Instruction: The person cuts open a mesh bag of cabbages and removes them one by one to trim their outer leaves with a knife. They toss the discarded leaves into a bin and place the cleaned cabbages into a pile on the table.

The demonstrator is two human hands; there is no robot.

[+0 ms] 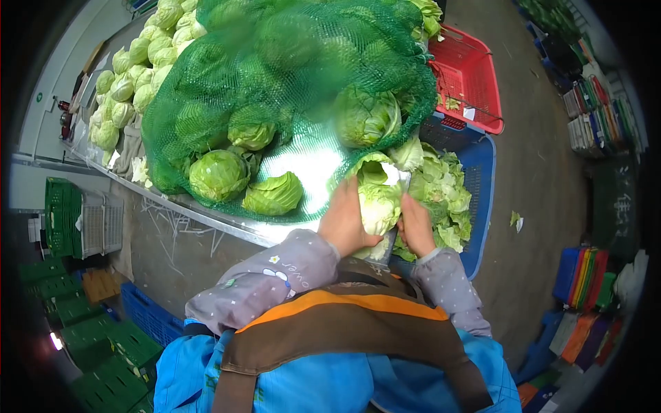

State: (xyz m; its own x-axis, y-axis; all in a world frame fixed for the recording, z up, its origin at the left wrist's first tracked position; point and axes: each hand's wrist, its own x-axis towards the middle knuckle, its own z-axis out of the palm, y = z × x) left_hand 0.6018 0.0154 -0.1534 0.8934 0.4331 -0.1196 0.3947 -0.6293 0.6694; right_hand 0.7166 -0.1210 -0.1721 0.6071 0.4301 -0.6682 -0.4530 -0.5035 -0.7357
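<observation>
A partly peeled cabbage (380, 205) with pale green leaves lies at the near right corner of the metal table. My left hand (346, 219) grips its left side, thumb along the bottom. On its right side, my right hand (416, 226) is closed around what looks like a knife (405, 182); a pale, flat blade shows above the fist and the handle is hidden. Just beyond, a green mesh bag (275, 82) spreads over the table, full of cabbages. At its open mouth sit a whole cabbage (219, 175) and a loose leafy piece (273, 193).
A blue basket (485, 199) stands right of the table, holding stripped leaves (441, 193). Behind it is a red basket (475, 76). Trimmed cabbages (124, 86) are piled at the far left. Green crates (65, 217) stand on the floor at left.
</observation>
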